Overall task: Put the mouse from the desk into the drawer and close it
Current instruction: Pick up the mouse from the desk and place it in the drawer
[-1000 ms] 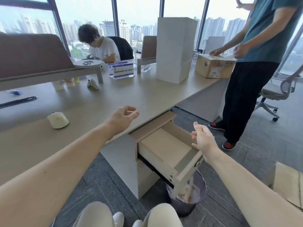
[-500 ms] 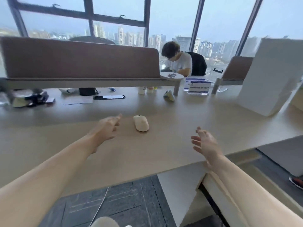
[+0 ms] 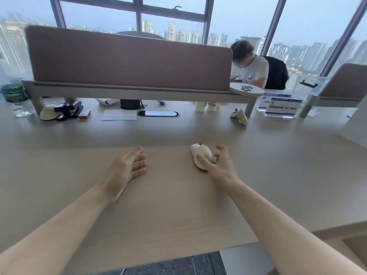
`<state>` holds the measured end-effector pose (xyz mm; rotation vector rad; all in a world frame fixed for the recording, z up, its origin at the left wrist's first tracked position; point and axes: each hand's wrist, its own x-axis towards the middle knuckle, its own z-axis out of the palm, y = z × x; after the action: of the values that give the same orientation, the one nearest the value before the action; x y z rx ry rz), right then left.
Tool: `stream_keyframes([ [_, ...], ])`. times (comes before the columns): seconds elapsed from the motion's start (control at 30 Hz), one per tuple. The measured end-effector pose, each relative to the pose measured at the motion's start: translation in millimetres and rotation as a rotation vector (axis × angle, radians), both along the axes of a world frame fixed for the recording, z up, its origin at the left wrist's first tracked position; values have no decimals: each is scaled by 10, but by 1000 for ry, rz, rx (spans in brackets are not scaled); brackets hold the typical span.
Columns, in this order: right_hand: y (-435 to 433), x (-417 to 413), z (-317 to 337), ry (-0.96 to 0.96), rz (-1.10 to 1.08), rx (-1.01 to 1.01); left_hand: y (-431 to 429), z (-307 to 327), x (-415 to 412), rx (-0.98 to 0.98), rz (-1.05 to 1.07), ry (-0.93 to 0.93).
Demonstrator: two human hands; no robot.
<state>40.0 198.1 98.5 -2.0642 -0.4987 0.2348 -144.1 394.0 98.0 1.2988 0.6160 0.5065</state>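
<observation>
A cream-white mouse [image 3: 200, 153] lies on the beige desk [image 3: 178, 205], a little right of centre. My right hand [image 3: 219, 165] reaches over its near right side with fingers spread; the thumb and a fingertip touch the mouse, but the hand has not closed around it. My left hand [image 3: 127, 167] rests on the desktop to the left, fingers loosely apart, holding nothing. Only a corner of the drawer unit [image 3: 341, 241] shows at the lower right, below the desk edge; the drawer's inside is hidden.
A brown divider screen [image 3: 129, 60] stands across the back of the desk. Under it lie a stapler [image 3: 69, 110], papers [image 3: 119, 115], a cable port [image 3: 158, 113], cups [image 3: 206, 106] and a sign holder [image 3: 282, 108]. A bottle [image 3: 14, 96] stands far left. A seated person [image 3: 250, 66] works behind.
My view has swung left from the open drawer to the desktop. My right hand moved forward onto the mouse, and my left hand settled onto the desk farther left of it.
</observation>
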Motion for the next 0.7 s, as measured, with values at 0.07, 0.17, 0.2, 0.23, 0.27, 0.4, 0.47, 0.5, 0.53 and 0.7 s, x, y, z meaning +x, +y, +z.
stream_keyframes([
  [0.07,228,-5,-31,-107,29,-61,65,-28,31,-22,-17,-3],
  [0.17,426,28,-118,-216,13,-171,131,-73,48,-46,-28,-9],
  [0.2,443,42,-146,-252,2,-198,136,-85,42,-41,-32,-13],
  [0.23,444,66,-183,-281,-4,-211,138,-95,36,-28,-37,-14],
  [0.27,432,83,-207,-297,-2,-217,137,-102,32,-12,-42,-13],
  [0.4,266,84,-184,-305,16,-185,125,-89,49,-10,-37,-7],
  [0.47,87,61,-133,-291,14,-148,124,-81,57,-1,-33,7],
  [0.5,-30,53,-104,-278,9,-135,111,-73,63,12,-29,13],
  [0.53,-169,50,-70,-265,-3,-125,80,-58,75,28,-27,19],
  [0.7,-1142,-8,138,-310,-119,-146,-406,52,274,60,-97,21],
])
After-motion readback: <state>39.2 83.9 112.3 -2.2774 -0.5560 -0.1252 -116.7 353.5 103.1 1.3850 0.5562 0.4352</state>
